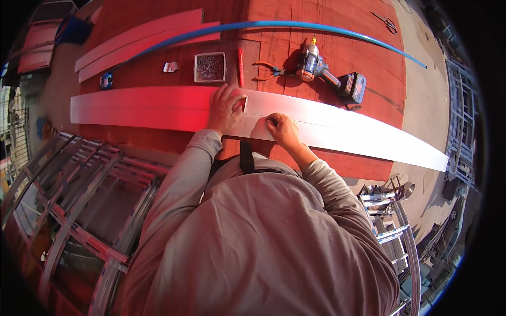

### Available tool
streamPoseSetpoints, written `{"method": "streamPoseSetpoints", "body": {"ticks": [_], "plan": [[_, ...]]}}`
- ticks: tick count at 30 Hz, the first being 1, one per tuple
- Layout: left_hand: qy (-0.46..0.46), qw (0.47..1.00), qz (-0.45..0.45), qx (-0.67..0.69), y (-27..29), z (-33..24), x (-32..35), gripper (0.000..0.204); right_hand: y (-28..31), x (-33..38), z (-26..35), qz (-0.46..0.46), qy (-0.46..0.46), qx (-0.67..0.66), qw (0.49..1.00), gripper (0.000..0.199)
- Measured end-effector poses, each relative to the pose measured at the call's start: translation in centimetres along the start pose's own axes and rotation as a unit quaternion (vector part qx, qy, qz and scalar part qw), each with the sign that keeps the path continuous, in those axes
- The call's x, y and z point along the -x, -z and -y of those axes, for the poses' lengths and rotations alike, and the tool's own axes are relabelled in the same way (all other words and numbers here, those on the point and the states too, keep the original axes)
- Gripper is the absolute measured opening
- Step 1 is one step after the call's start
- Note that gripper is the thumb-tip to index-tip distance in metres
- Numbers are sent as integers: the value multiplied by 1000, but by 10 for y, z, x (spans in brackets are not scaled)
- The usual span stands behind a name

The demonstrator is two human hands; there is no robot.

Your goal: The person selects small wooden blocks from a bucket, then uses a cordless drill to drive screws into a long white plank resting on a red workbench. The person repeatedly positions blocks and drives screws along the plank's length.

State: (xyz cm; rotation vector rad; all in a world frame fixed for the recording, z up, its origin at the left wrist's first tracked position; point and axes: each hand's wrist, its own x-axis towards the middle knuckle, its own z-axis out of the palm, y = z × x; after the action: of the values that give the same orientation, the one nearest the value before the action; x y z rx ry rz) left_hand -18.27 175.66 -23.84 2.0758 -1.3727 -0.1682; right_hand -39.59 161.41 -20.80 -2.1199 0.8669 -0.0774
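Observation:
A long white panel point(158, 108) lies across the work surface in front of me, with thin lines along it. My left hand point(226, 109) rests on its middle, fingers bent around a small piece with a dark edge that I cannot make out. To its right, my right hand point(283, 130) is closed in a pinch on the panel near its close edge. Whatever those fingertips hold is hidden. A faint cross line shows on the panel between both hands.
Beyond the panel lie a box of screws point(210, 67), a red marker point(241, 67), orange-handled pliers point(269, 71), a cordless drill point(316, 68), a tape measure with blue blade point(106, 80), white strips point(142, 42) and scissors point(389, 23). Metal frames point(100, 205) stand at left.

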Motion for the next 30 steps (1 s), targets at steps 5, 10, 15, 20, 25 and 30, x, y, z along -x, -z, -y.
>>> {"method": "streamPoseSetpoints", "body": {"ticks": [5,10,15,20,25,30], "plan": [[12,1000,0,-14,-3,-2,-1,44,1,0,2,-12,8,-3,1000,23],[15,1000,-2,-15,-2,-4,-2,43,3,-1,3,-12,9,11,1000,22],[16,1000,-6,-18,-2,-6,-3,44,1,-1,4,-14,4,11,1000,22],[18,999,-6,-29,-3,-6,-4,45,1,-2,3,-14,0,11,1000,22],[18,1000,-13,-21,-2,-7,-5,44,1,-2,2,-19,4,3,1000,21],[21,999,-15,-18,-2,-8,-6,43,2,-2,3,-21,7,5,1000,21]]}}
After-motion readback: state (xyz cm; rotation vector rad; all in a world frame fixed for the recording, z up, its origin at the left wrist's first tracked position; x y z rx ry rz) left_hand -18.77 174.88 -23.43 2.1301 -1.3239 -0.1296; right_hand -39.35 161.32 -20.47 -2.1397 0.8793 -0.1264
